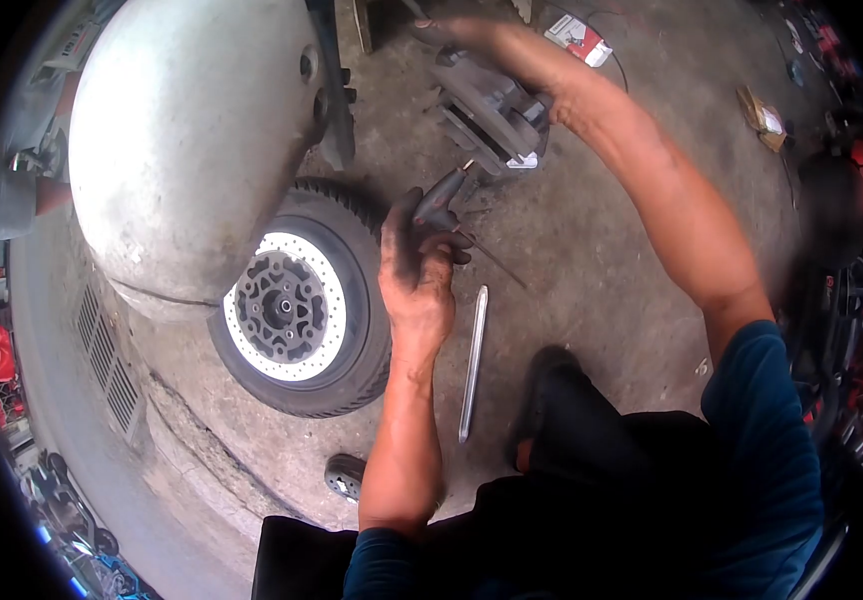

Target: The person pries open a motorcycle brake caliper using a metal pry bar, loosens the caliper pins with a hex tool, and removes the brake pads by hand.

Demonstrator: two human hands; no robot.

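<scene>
My left hand (420, 245) is closed around a dark-handled tool (442, 193). One short tip of the tool points up, and a thin shaft slants down to the right. Stretched out to the top edge, my right hand (442, 32) is closed at a thin grey thing I cannot make out. Beneath my right forearm lies a grey metal and plastic assembly (487, 110). A wheel (357, 345) with a white perforated disc lies flat on the floor, left of my left hand. Right of my left wrist is a long silver bar (474, 365).
A large pale rounded body (187, 140) overhangs the wheel at the upper left. A red and white box (579, 42) and a torn packet (764, 120) lie on the floor. Below the wheel is a small black round part (345, 477). Red and dark machines line the right edge.
</scene>
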